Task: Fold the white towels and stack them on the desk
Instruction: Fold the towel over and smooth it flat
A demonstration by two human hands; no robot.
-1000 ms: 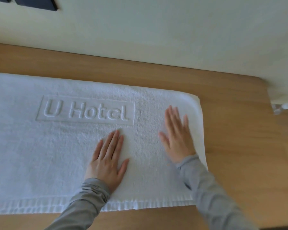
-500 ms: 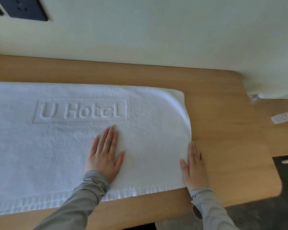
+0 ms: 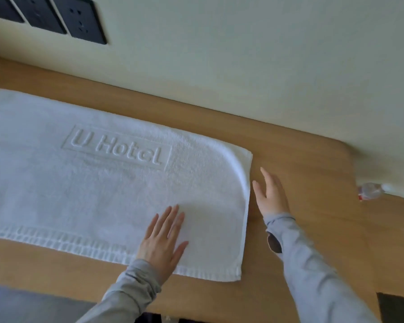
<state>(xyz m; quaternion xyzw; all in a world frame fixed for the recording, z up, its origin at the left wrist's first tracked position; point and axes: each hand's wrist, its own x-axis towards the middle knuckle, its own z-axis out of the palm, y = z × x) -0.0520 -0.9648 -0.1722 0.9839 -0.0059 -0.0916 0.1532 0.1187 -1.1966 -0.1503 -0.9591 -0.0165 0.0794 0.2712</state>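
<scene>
left hand (image 3: pixel 162 241) flat on towel (image 3: pixel 84 183) — right hand (image 3: pixel 271 194) beside edge

Left grip (image 3: pixel 161 243) and right grip (image 3: pixel 269 197) bare, long grey sleeves to the wrists, left sleeve (image 3: pixel 131 290) bunched at the cuff, right sleeve (image 3: pixel 313 276) with a dark oval hole

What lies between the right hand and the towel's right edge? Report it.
Nothing visible. The right hand is open over bare desk, right beside the white towel; the left hand presses flat on that towel.
</scene>
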